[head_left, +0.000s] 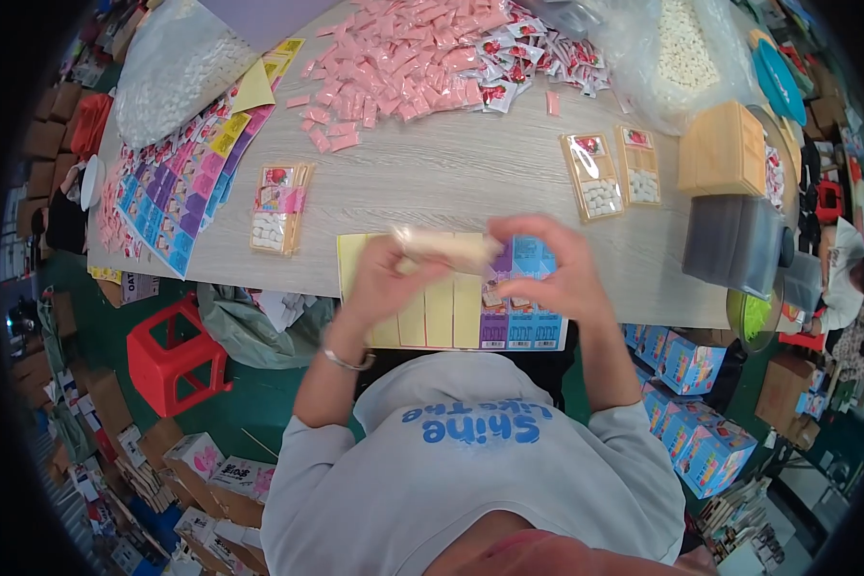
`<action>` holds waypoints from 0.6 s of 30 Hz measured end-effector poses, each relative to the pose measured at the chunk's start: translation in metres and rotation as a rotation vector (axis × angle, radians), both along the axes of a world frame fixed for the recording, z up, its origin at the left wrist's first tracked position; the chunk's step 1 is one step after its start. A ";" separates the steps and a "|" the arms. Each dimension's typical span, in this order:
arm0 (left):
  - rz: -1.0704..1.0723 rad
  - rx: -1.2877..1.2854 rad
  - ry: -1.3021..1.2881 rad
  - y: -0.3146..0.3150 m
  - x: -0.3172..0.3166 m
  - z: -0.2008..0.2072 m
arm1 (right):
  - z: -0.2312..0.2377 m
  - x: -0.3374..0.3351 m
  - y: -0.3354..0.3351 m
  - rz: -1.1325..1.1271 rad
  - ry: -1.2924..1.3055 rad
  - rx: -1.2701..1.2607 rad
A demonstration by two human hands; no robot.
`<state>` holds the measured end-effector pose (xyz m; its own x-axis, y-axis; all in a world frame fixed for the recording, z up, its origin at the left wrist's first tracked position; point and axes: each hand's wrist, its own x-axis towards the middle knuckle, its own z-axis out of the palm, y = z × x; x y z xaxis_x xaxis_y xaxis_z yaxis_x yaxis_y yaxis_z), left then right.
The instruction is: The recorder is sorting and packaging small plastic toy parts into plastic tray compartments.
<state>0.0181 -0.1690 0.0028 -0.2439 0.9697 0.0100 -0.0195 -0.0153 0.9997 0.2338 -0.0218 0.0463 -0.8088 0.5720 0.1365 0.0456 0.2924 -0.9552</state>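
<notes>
Both hands, left hand (379,278) and right hand (547,274), pinch the ends of a small clear packet (448,248) above the desk (451,173) and the yellow card sheet (422,312); packet looks light, crinkly, soft, best gripped at edges.

Small clear packet (444,250), level, held aloft

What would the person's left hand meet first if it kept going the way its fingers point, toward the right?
The left hand already grips one end of a clear packet; along that line, the right hand holding the other end comes first. Depth is hard to judge through the fisheye.
</notes>
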 end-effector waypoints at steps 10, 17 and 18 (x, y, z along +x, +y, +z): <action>0.550 -0.533 0.618 -0.057 -0.226 -0.042 | -0.069 0.063 0.065 -0.326 -0.717 0.806; 0.879 -0.486 1.557 -0.013 -0.141 -0.013 | -0.081 -0.019 0.026 -0.260 -0.583 0.768; 0.918 -0.405 1.587 -0.006 -0.127 -0.005 | -0.077 -0.031 0.018 -0.287 -0.551 0.773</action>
<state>-0.1087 -0.1753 -0.0023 -0.6167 0.5608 0.5525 0.6835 0.7296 0.0223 0.2028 -0.0036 -0.0302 -0.7160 0.6685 0.2010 0.5929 0.7343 -0.3306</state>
